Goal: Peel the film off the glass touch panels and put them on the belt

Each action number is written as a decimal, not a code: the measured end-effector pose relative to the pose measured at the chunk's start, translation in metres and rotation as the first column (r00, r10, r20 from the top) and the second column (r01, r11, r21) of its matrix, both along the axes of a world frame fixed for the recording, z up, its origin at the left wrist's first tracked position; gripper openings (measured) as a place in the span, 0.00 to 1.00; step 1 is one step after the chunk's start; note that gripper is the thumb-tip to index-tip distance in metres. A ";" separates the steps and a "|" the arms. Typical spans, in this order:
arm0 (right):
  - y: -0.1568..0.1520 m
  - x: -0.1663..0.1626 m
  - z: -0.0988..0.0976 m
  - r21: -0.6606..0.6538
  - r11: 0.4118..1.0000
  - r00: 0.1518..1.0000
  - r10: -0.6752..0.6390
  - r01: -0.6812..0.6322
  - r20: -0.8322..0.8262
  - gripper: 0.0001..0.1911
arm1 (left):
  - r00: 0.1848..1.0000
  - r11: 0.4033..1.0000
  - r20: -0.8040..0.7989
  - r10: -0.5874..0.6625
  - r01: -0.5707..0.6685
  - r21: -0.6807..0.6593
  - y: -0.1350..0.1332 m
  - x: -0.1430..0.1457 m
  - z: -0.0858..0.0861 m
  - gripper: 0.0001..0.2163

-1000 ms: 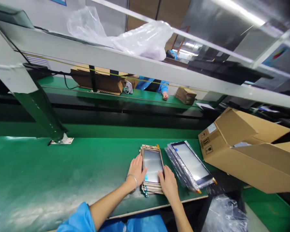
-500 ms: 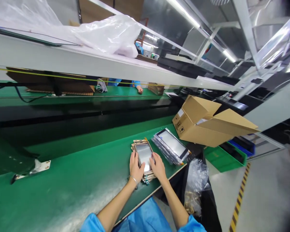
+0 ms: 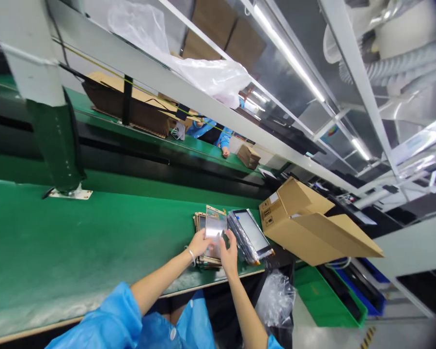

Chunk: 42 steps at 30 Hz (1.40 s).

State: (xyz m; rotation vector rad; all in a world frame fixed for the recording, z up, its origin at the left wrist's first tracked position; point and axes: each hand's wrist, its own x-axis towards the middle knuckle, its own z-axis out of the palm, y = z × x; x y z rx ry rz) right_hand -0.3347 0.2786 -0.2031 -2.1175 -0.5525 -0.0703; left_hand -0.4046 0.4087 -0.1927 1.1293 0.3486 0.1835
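A thin rectangular touch panel [image 3: 214,223] with a gold-coloured border and a see-through middle is raised and tilted above a stack of similar panels [image 3: 209,263]. My left hand [image 3: 199,244] grips its left edge, with the thumb across the front. My right hand [image 3: 229,252] curls its fingers and thumb about the right edge; the exact contact is partly hidden. Close by on the right lies a second pile of larger black-framed panels [image 3: 254,230] in clear plastic wrap.
An open cardboard box [image 3: 305,223] stands right of the piles. Below it are a green bin [image 3: 316,295], a blue bin [image 3: 376,295] and crumpled clear plastic [image 3: 276,298]. A post [image 3: 53,140] rises from the green bench [image 3: 112,232]. Across the shelf, a co-worker's hand [image 3: 225,152] rests on another bench.
One panel has come up off the stack and tilted, now held between my hands; before, both hands lay along the stack's sides. The camera view has rotated.
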 end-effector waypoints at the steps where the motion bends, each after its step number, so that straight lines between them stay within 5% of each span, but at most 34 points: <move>1: -0.004 0.002 0.010 0.036 0.999 1.000 0.019 -0.019 -0.020 0.35 | 1.000 1.000 0.023 0.001 -0.001 -0.018 -0.001 -0.012 0.003 0.12; 4: -0.016 0.009 0.039 0.119 0.983 0.971 0.158 -0.138 -0.179 0.38 | 0.997 0.999 0.070 0.023 -0.020 -0.036 -0.007 -0.059 0.010 0.12; 8: -0.026 0.006 0.062 0.203 0.909 0.781 0.416 -0.363 -0.466 0.40 | 0.999 1.000 0.036 0.016 -0.015 -0.009 -0.020 -0.124 0.015 0.17; 11: -0.035 -0.008 0.070 0.269 0.861 0.642 0.504 -0.432 -0.578 0.36 | 1.000 1.000 -0.020 -0.007 0.007 0.021 -0.028 -0.155 0.017 0.20; 14: -0.045 -0.025 0.078 0.311 0.842 0.590 0.532 -0.440 -0.607 0.32 | 0.998 0.998 -0.058 -0.028 0.031 0.049 -0.033 -0.171 0.020 0.20; 22: -0.059 -0.048 0.074 0.319 0.852 0.703 0.522 -0.414 -0.483 0.26 | 0.982 0.986 -0.087 -0.167 0.167 0.000 -0.034 -0.165 0.047 0.28; 27: -0.050 -0.029 0.092 0.023 0.769 0.749 0.628 -0.639 -0.212 0.18 | 0.938 0.933 -0.236 -0.253 0.301 0.195 -0.018 -0.155 0.082 0.17; 34: -0.022 0.002 0.149 -0.250 0.515 0.530 0.848 -0.820 0.005 0.07 | 0.844 0.738 -0.374 -0.384 0.524 0.425 -0.003 -0.134 0.120 0.14; 38: -0.023 0.014 0.154 -0.384 0.420 0.450 0.893 -0.822 0.013 0.08 | 0.800 0.649 -0.417 -0.432 0.597 0.472 0.001 -0.122 0.127 0.15; 42: -0.025 0.022 0.147 -0.447 0.409 0.413 0.906 -0.796 0.093 0.09 | 0.778 0.622 -0.433 -0.455 0.626 0.471 0.004 -0.112 0.129 0.15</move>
